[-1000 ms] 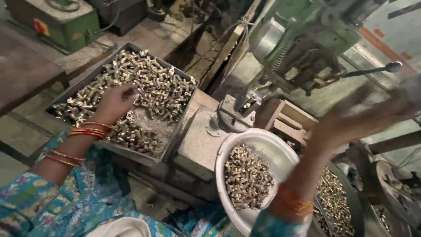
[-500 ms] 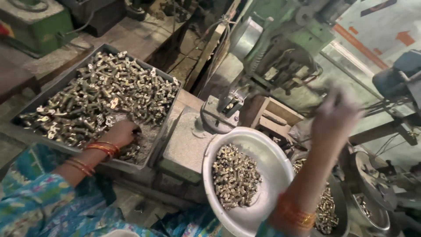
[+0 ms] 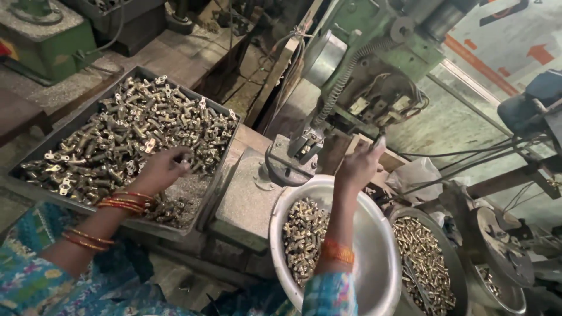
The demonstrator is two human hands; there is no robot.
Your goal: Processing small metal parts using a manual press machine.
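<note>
Two hands are at work here. The left hand (image 3: 163, 169), left of centre in the frame, has its grip curled down among the brass fittings (image 3: 126, 131), fingertips pinching at one or more pieces near the right edge of the heap; whether a piece is actually gripped cannot be told. A second ago this hand sat higher on the pile, then dropped to the near edge, and now it has come back to the middle right of the grey metal tray (image 3: 50, 137), so it is picking again. The right hand (image 3: 358, 167), centre of the frame, was flung out blurred at the right edge a moment ago; now it has drawn in just beside the green drill press (image 3: 374, 70), fingers half closed, contents hidden. Below its forearm sits the white bowl (image 3: 374, 251) with a mound of small brass parts (image 3: 301, 237). Lower right, a dark pan (image 3: 427, 263) holds more.
</note>
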